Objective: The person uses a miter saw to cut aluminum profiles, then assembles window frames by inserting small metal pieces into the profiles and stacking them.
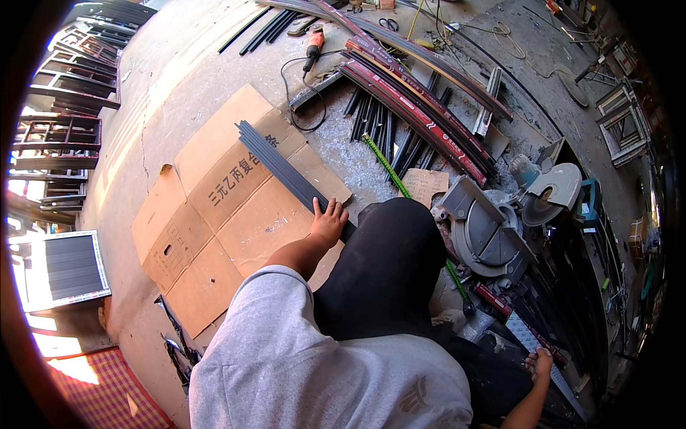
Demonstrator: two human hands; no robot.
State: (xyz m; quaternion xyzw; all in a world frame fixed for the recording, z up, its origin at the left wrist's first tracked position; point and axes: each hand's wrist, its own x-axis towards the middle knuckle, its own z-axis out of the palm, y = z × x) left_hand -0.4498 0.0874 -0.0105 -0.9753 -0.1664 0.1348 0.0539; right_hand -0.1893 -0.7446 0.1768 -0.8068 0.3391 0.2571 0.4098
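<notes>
My left hand (329, 222) lies on the near end of a bundle of long dark grey profiles (280, 166), its fingers spread over the top. The profiles rest slantwise on a flattened cardboard box (207, 243), and my knee hides their near end. Low on the right, my right hand (541, 363) is closed with curled fingers beside a pale perforated strip (524, 334). What its fingers hold, if anything, is too small to tell. A green measuring tape (386, 166) stretches across the floor and passes behind my knee.
A miter saw (489, 232) with a round blade (543, 207) stands right of my knee. Red-wrapped profiles (421, 118) and dark offcuts (371, 118) lie ahead. A red angle grinder (314, 44) trails its cord. Frames (61, 136) line the left side; a checkered cloth (107, 386) lies lower left.
</notes>
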